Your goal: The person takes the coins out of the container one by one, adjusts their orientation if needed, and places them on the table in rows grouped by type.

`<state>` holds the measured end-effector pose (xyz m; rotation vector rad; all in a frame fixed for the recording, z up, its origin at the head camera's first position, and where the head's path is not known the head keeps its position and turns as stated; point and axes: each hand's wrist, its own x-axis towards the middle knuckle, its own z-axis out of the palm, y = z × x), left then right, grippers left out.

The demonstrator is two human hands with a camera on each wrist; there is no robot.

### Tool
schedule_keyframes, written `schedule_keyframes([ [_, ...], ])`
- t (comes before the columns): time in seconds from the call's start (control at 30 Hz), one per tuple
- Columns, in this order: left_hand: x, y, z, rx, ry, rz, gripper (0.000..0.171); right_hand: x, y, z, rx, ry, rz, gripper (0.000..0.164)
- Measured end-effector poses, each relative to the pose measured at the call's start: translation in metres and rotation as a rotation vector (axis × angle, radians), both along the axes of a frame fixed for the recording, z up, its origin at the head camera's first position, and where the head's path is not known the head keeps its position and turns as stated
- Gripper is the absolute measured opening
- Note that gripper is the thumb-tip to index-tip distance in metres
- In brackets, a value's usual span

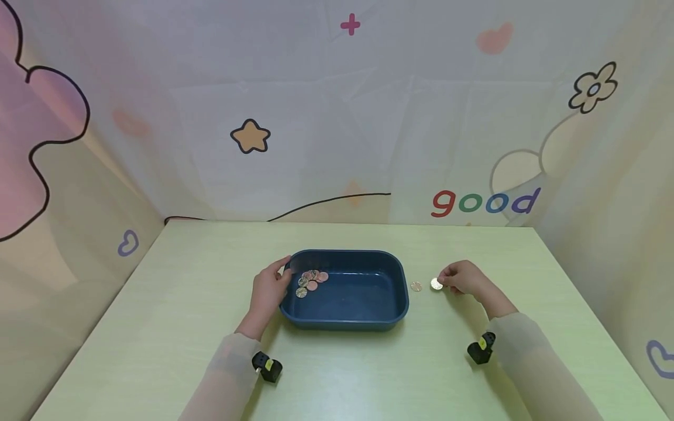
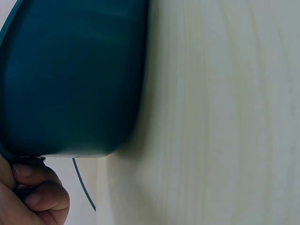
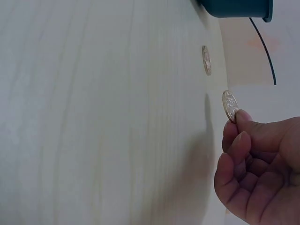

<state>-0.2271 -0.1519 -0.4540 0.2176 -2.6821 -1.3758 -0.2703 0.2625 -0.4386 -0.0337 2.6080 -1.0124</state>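
A dark blue rectangular tray (image 1: 347,323) sits on the table, with several coins (image 1: 312,286), copper and silver in colour, grouped at its left end. My left hand (image 1: 270,289) grips the tray's left rim, thumb over the edge and fingers curled below it in the left wrist view. To the right of the tray, my right hand (image 1: 464,277) pinches a shiny coin (image 3: 230,106) between thumb and fingertips, raised above the table. Another coin (image 1: 416,286) lies flat on the table between the tray and that hand.
The pale wood-grain table (image 1: 337,374) spreads around the tray. A printed cloth backdrop (image 1: 316,117) hangs behind it and along both sides. Small black cameras (image 1: 267,367) are strapped to both wrists over light sleeves.
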Motion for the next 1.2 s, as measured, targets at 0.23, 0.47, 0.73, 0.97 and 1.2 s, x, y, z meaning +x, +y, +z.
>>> schedule_keyframes([
  [0.23, -0.0010, -0.0004, 0.0003, 0.012, -0.005, 0.000, 0.042, -0.0034, 0.0017, -0.0038, 0.040, 0.007, 0.012, 0.017],
  [0.47, 0.0003, -0.0002, -0.0016, 0.004, 0.005, 0.001, 0.041, -0.0056, 0.0003, -0.0078, 0.100, 0.036, 0.027, 0.016],
  [0.73, 0.0002, 0.0000, -0.0004, 0.007, 0.004, -0.002, 0.042, -0.0069, 0.0008, -0.0072, 0.137, 0.048, 0.032, 0.017],
  [0.97, 0.0009, 0.0000, -0.0009, -0.008, 0.034, -0.010, 0.041, -0.0065, 0.0010, -0.0062, 0.184, 0.108, 0.069, 0.018],
  [1.2, 0.0010, 0.0000, -0.0014, -0.004, 0.024, -0.006, 0.041, -0.0066, -0.0025, -0.0061, 0.233, 0.129, 0.081, 0.019],
])
